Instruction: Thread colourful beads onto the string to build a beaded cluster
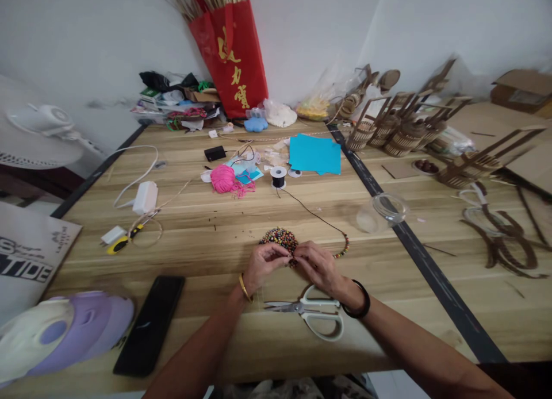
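The left hand [268, 264] and right hand [317, 265] pinch, thumb to forefinger, the near right edge of the multicoloured beadwork [279, 237], its mass just beyond the left fingertips; bead-strung cord [347, 244] curves right of the right fingers.

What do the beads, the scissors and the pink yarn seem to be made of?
Beads: wood or plastic, perhaps; small, round, multicoloured, their finish too small to judge.
Scissors: blades look like metal, being grey with a dull shine; pale, smooth handle loops suggest plastic.
Pink yarn: matte textile fibre, judging by its loose strands; cotton or synthetic, I cannot tell.
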Demonstrator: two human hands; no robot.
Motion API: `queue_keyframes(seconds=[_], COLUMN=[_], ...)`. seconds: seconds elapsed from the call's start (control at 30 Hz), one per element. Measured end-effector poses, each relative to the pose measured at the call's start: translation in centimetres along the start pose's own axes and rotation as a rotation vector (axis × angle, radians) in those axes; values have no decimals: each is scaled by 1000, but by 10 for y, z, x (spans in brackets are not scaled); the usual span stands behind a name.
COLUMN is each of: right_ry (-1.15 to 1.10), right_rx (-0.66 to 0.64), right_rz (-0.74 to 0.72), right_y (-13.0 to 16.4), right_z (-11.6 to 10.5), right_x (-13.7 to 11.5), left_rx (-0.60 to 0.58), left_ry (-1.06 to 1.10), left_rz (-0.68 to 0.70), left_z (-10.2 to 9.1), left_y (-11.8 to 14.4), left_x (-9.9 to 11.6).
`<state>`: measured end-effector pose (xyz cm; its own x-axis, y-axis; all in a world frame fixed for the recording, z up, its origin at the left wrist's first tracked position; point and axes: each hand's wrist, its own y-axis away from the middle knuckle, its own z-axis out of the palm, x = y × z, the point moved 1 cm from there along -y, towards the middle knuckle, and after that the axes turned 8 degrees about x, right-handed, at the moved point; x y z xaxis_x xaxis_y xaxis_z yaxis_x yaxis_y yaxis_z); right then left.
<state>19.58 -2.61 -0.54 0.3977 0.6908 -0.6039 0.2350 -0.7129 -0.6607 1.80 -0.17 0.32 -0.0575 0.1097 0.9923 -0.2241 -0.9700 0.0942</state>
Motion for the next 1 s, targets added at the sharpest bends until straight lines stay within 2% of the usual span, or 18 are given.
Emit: queue_keyframes(seconds=[0.33, 0.6, 1.0], right_ry=[71, 71, 79], right_rx=[-20, -40, -16], right_rz=[3, -11, -28], right_y=[3, 3, 2], right_z=[-1, 0, 0], right_x=[0, 0, -1], left_rx=[4, -27, -59], left_ry=[-8, -2, 21], left_rz=[13, 77, 59], left_z=[0, 0, 0], left_y=[0, -1, -1], left_x=[-1, -2, 1])
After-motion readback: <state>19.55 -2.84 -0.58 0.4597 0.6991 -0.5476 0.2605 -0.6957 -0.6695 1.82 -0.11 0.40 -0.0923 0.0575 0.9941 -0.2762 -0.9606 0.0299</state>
